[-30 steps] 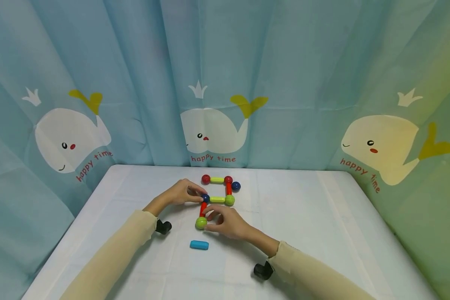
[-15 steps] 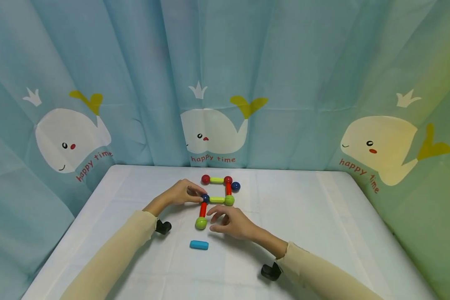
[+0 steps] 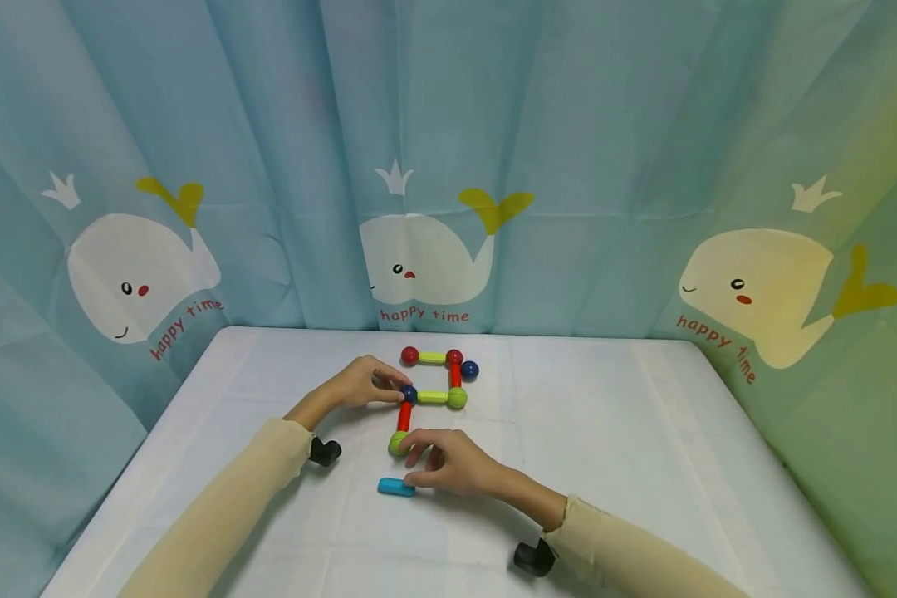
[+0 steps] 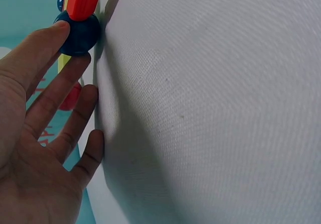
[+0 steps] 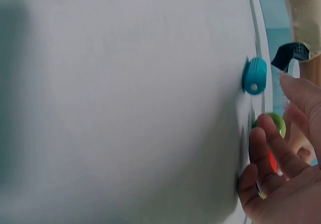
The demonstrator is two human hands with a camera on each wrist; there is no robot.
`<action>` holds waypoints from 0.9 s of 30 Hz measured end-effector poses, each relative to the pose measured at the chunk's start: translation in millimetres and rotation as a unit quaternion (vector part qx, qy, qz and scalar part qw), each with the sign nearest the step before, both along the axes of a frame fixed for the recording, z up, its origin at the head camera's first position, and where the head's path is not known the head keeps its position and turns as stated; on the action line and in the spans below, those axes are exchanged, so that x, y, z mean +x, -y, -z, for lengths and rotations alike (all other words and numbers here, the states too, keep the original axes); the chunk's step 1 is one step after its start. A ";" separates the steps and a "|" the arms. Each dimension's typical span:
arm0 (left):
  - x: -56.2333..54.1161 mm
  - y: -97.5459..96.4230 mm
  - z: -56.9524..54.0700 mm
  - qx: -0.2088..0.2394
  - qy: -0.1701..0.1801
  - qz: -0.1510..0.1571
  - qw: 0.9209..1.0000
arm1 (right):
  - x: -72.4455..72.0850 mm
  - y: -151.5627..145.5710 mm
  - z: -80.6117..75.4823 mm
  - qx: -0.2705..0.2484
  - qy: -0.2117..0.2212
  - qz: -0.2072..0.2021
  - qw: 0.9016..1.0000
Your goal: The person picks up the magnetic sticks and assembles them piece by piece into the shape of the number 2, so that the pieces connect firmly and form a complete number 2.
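Note:
In the head view, my left hand (image 3: 366, 382) pinches a dark blue ball (image 4: 82, 34) between thumb and index finger; its other fingers are spread. A red magnetic stick (image 3: 404, 417) runs from that ball to a green ball (image 3: 397, 443) nearer me. A yellow-green stick (image 3: 433, 398) joins it to another green ball (image 3: 458, 398). My right hand (image 3: 452, 461) hovers with fingers parted around nothing. Its thumb is close to the right end of a light blue stick (image 5: 255, 76), with a gap in the right wrist view. Its fingers partly cover the nearer green ball.
Farther back, a red stick (image 3: 455, 375) leads to a red ball (image 3: 454, 358). A yellow-green stick (image 3: 432, 358) links that to another red ball (image 3: 409, 356). Beside the corner sits a second dark blue ball (image 3: 469, 370). A curtain (image 3: 605, 124) hangs behind the white table (image 3: 605, 432).
My right hand left the nearer green ball, drew back to the right, then came toward me and left to the light blue stick. My left hand stays on its ball.

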State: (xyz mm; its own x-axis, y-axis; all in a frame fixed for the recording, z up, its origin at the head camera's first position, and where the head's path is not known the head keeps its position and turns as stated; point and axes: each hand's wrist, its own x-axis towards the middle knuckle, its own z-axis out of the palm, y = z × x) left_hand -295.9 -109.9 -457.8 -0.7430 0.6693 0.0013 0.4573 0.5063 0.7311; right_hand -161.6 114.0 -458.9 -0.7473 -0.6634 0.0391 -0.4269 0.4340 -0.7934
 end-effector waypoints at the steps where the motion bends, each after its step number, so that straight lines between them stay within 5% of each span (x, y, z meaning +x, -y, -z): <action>1: -0.1 0.0 0.2 0.000 0.000 0.000 1.000 | 1.0 1.6 1.1 0.001 0.000 0.001 1.000; 27: 0.1 -0.6 0.8 -0.006 0.013 -0.013 1.000 | 9.4 14.7 8.1 0.080 -0.060 0.013 0.995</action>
